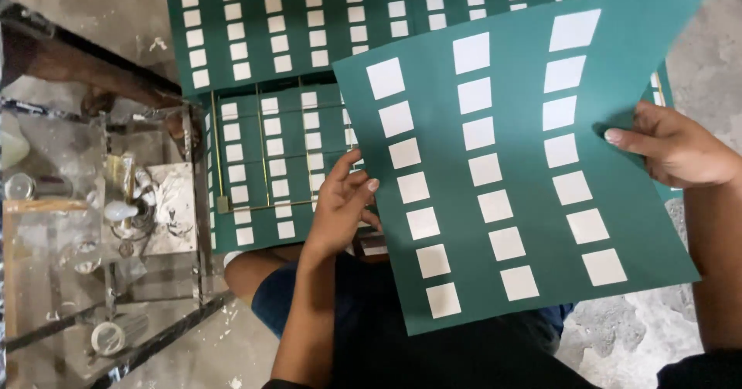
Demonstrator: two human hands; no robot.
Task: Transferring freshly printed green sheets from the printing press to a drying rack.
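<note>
I hold a large dark green sheet (525, 165) printed with three columns of white squares, lifted and tilted in front of me. My left hand (340, 207) grips its left edge, thumb on top. My right hand (676, 145) pinches its right edge, thumb pressed on the green face. Beneath it lies another green sheet (270, 165) of the same pattern, with a thin brass-coloured wire frame (263, 153) resting on it. More green sheets (309, 18) of white squares lie farther away.
A glass-topped metal-framed stand (100, 226) at the left carries small jars, lids and a metal plate. The floor (696, 41) is grey concrete. My knees in dark shorts (309, 296) show below the sheet.
</note>
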